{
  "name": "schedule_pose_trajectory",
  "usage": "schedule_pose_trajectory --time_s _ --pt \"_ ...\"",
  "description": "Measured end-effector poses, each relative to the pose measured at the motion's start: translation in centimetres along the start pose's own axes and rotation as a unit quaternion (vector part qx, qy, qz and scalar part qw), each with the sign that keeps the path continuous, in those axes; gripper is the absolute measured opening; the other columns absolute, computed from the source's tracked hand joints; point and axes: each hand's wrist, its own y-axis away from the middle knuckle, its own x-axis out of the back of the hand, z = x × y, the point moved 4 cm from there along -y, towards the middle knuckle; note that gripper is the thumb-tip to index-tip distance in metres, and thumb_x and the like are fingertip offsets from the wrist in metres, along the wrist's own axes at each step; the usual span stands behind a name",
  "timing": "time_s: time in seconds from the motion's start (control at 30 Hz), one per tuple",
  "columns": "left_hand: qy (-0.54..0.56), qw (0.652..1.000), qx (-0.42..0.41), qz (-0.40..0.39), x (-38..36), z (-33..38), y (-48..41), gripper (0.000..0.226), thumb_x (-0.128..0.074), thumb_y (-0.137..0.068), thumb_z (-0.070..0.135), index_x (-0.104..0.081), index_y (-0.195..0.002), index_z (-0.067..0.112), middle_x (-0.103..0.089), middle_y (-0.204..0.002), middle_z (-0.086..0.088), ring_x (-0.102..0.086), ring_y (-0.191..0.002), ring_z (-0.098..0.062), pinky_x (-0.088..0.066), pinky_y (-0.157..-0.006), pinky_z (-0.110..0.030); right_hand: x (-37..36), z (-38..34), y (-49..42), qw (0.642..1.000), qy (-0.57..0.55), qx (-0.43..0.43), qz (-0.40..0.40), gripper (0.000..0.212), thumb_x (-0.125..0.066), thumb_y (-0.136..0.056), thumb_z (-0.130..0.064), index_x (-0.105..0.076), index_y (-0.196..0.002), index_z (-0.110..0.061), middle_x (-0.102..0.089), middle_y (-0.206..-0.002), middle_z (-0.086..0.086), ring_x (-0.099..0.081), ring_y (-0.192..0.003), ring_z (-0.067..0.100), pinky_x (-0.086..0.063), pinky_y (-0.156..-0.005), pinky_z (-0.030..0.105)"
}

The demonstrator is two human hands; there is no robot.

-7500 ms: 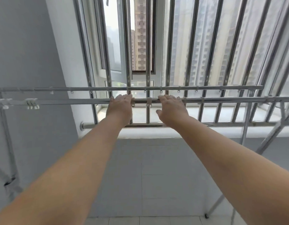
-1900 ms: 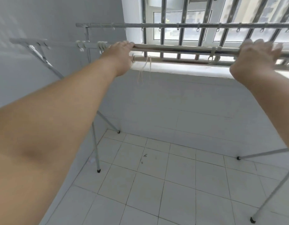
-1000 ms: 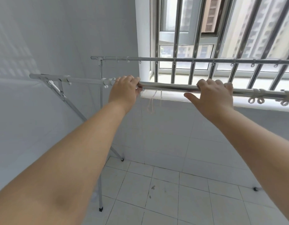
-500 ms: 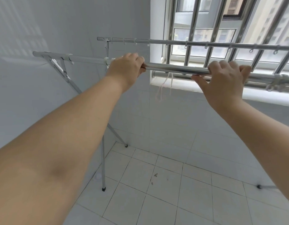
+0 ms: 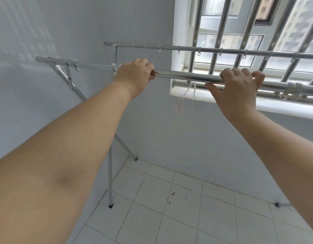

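The left hand (image 5: 134, 74) and right hand (image 5: 237, 89) each gripped the rod (image 5: 183, 76), well apart along its left-right axis, the left beside its collar (image 5: 114, 67).

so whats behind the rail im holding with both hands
Behind the near rail runs a second rail with small rings, then the barred window. White string hangs by a lower bar at the sill. The left hand and right hand hide the stretches they grip.
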Motion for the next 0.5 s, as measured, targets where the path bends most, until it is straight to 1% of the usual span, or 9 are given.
schedule_pose_trajectory --time_s 0.13,0.27,0.4,0.5 --pt "0.005 1.000 0.011 -0.010 -0.2 -2.2 0.2 0.031 -0.041 -0.099 0.032 -0.055 -0.111 0.008 -0.056 -0.112 -0.013 -0.052 -0.108 -0.031 -0.044 -0.075 -0.044 -1.0 -2.1 -0.7 1.000 -0.006 0.015 -0.018 0.033 -0.058 -0.090 -0.044 -0.059 -0.092 -0.011 -0.064 -0.088 0.008 -0.054 -0.096 0.031 -0.015 -0.091 0.036" --pt "0.017 0.999 0.029 -0.015 -0.5 -3.9 0.1 0.030 -0.042 -0.098 0.033 -0.055 -0.110 0.009 -0.056 -0.112 -0.013 -0.051 -0.110 -0.031 -0.044 -0.074 -0.042 -1.9 -3.3 -1.8 0.998 -0.022 0.020 -0.047 0.028 -0.056 -0.091 -0.040 -0.058 -0.095 -0.012 -0.062 -0.088 0.007 -0.053 -0.099 0.031 -0.017 -0.096 0.040" --pt "0.018 0.999 0.033 -0.013 -0.8 -5.0 0.0 0.030 -0.042 -0.098 0.033 -0.055 -0.111 0.008 -0.056 -0.114 -0.013 -0.051 -0.111 -0.030 -0.043 -0.074 -0.040 -2.6 -4.1 -2.5 0.998 -0.020 0.028 -0.060 0.025 -0.056 -0.092 -0.037 -0.057 -0.094 -0.012 -0.062 -0.089 0.008 -0.053 -0.099 0.031 -0.018 -0.097 0.039" --pt "0.016 0.999 0.035 -0.017 -0.9 -5.7 -0.1 0.030 -0.041 -0.099 0.032 -0.055 -0.111 0.008 -0.056 -0.114 -0.014 -0.051 -0.110 -0.031 -0.044 -0.076 -0.043 -3.0 -4.6 -2.9 0.997 -0.021 0.031 -0.072 0.023 -0.055 -0.093 -0.034 -0.056 -0.094 -0.011 -0.062 -0.091 0.009 -0.053 -0.102 0.032 -0.020 -0.100 0.043"
